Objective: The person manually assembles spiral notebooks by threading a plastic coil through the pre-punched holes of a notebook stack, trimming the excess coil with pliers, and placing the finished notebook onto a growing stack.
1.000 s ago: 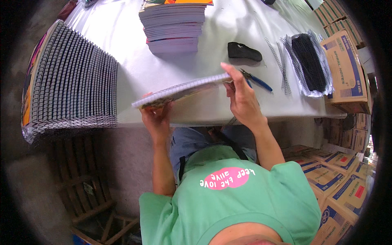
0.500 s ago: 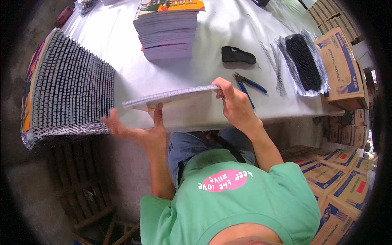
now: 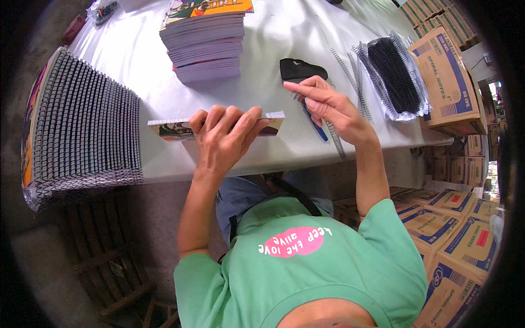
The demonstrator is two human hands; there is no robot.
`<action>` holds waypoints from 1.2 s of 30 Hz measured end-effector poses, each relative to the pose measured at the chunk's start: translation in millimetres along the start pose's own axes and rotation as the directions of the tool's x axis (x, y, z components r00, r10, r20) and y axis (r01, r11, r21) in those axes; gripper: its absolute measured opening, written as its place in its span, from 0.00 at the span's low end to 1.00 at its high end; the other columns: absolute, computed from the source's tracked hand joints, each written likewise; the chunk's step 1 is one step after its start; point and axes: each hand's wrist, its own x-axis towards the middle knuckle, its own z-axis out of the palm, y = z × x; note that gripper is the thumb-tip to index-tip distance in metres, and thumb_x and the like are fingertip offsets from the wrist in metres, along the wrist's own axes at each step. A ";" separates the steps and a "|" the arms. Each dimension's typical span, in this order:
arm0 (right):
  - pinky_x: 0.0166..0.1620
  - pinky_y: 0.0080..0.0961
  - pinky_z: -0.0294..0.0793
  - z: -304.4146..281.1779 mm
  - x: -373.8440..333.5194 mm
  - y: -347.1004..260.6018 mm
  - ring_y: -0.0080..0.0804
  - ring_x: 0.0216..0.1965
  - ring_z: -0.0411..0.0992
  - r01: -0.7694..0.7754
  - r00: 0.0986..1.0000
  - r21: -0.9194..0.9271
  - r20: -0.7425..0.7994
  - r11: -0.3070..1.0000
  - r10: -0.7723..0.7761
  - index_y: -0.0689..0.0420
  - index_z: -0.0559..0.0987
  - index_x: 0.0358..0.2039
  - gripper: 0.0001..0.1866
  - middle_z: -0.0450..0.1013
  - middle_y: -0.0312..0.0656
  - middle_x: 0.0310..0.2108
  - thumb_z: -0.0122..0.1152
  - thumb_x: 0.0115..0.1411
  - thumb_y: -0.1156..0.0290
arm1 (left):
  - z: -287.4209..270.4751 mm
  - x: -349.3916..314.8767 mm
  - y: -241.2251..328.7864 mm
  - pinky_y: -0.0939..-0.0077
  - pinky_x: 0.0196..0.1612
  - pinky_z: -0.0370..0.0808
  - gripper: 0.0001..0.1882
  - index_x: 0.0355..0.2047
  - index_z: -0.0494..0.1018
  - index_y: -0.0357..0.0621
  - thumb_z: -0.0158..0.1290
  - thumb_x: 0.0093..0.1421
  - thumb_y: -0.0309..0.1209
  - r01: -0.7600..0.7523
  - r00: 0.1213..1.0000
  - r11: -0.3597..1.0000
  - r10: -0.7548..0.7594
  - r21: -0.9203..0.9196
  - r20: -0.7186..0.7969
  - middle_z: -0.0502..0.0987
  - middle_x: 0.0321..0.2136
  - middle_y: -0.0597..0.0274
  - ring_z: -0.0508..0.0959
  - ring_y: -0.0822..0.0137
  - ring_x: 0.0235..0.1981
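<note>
Over a white surface, a notebook is held edge-up near the front, its long axis running left to right. The left hand, the nearer one, clasps it with fingers bent over the top. The right hand, forefinger extended, hovers apart beyond the notebook's right end, above blue-handled pliers; whether it pinches anything cannot be told.
</note>
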 end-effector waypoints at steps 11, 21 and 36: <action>0.33 0.20 0.69 12.4 0.2 -20.9 0.29 0.32 0.70 0.446 0.889 -0.313 0.050 0.839 -0.454 0.59 0.80 0.33 0.16 0.73 0.41 0.31 0.57 0.45 0.90 | -29.2 -3.6 8.4 0.68 0.41 0.52 0.08 0.31 0.75 0.72 0.57 0.49 0.46 -0.283 0.921 0.908 0.347 0.309 -0.176 0.62 0.22 0.79 0.64 0.79 0.28; 0.42 0.26 0.62 8.7 -6.2 -29.6 0.30 0.34 0.70 0.496 0.862 -0.556 0.223 0.667 -0.455 0.50 0.79 0.35 0.14 0.72 0.35 0.29 0.61 0.47 0.80 | -39.8 0.7 6.8 0.69 0.44 0.52 0.11 0.33 0.77 0.68 0.61 0.47 0.45 -0.236 0.959 0.939 0.267 0.249 -0.098 0.65 0.24 0.82 0.65 0.78 0.30; 0.32 0.29 0.71 26.8 4.0 -5.6 0.37 0.29 0.71 0.314 0.933 -0.769 0.142 0.556 -0.330 0.55 0.71 0.47 0.20 0.70 0.43 0.28 0.60 0.52 0.73 | 1.1 -9.5 7.2 0.63 0.55 0.48 0.20 0.42 0.76 0.70 0.61 0.45 0.47 0.093 0.988 0.953 -0.053 0.288 -0.145 0.66 0.26 0.76 0.68 0.77 0.33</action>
